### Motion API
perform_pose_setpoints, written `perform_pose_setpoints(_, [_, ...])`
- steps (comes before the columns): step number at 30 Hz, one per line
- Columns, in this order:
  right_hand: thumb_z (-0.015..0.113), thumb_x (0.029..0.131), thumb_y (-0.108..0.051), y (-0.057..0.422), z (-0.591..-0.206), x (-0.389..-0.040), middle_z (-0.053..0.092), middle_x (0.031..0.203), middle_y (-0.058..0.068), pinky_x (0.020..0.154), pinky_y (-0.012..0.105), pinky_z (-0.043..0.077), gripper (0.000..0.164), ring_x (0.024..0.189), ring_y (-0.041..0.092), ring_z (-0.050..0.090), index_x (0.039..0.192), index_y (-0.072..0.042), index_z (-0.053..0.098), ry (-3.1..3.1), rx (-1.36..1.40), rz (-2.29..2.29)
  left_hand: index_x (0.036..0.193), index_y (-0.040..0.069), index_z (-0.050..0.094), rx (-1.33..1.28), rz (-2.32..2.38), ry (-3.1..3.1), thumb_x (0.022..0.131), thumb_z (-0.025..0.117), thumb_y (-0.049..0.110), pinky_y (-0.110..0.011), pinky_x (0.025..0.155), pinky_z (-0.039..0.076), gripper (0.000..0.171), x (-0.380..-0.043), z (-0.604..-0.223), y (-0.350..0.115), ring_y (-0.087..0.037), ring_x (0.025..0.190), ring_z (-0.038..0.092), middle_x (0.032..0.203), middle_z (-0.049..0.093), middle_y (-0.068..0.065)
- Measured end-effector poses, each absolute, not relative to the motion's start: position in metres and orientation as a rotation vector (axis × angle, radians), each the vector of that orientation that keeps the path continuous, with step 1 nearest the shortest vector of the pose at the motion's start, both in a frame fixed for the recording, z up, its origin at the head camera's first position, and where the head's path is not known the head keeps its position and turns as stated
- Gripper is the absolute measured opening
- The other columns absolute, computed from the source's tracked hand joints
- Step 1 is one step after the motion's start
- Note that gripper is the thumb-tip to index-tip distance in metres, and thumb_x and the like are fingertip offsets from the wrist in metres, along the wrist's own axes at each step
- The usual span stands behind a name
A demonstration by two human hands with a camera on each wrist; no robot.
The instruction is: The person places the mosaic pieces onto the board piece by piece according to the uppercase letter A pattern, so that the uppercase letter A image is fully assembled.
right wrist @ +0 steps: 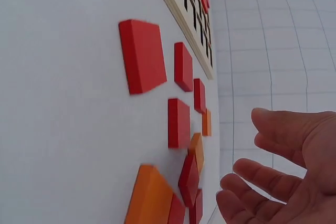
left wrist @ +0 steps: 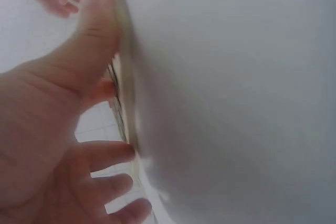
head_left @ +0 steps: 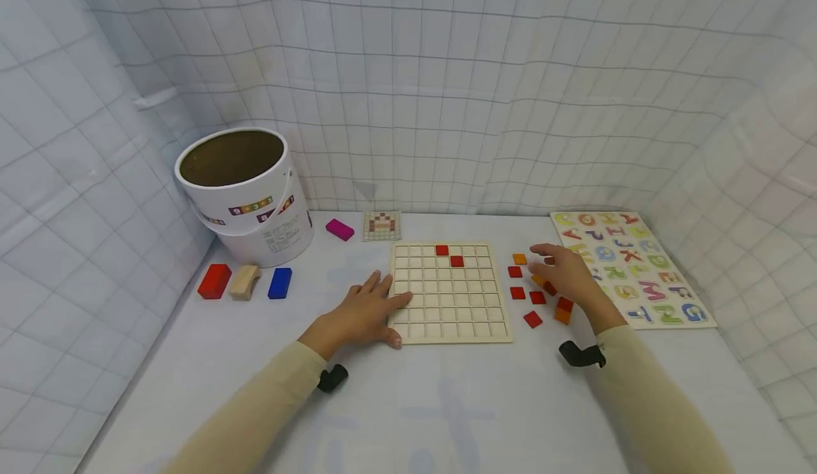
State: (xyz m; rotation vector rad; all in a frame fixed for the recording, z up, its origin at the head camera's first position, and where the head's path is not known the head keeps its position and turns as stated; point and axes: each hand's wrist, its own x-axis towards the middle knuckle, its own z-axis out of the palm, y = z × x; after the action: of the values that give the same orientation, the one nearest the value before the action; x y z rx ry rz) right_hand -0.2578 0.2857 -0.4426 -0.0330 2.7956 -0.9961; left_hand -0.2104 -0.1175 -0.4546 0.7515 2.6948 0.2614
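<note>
A wooden grid board lies in the middle of the table, with two red tiles set in cells of its upper rows. My left hand rests at the board's left side, fingers spread; in the left wrist view its thumb and fingers touch the board's edge. Above loose red tiles and orange tiles, right of the board, hovers my right hand. The right wrist view shows its fingers loosely bent, holding nothing and apart from the tiles. It hides part of the pile in the head view.
A white bucket stands at the back left. Before it lie a red block, a wooden arch and a blue block. A magenta block and a pattern card sit behind the board. A letter board lies right.
</note>
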Motion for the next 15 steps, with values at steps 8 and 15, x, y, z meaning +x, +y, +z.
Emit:
perform_pose_setpoints(8, [0.061, 0.103, -0.024, 0.308, -0.447, -0.246, 0.053, 0.144, 0.025, 0.095, 0.047, 0.054, 0.05, 0.119, 0.039, 0.058, 0.147, -0.003, 0.051, 2.776, -0.013, -1.09, 0.157, 0.027, 0.042, 0.707, 0.286, 2.712, 0.078, 0.082, 0.052, -0.065, 0.12, 0.016, 0.092, -0.207, -0.454, -0.117, -0.044, 0.156, 0.004, 0.168, 0.019, -0.021])
perform_pose_setpoints(15, [0.065, 0.1, -0.026, 0.284, -0.452, -0.255, 0.06, 0.135, 0.021, 0.076, 0.034, 0.055, 0.047, 0.095, 0.028, 0.064, 0.143, -0.007, 0.057, 2.746, -0.139, -1.068, 0.158, 0.027, 0.04, 0.711, 0.313, 2.704, 0.079, 0.081, 0.052, -0.065, 0.122, 0.01, 0.093, -0.208, -0.455, -0.118, -0.042, 0.157, 0.001, 0.168, 0.016, -0.021])
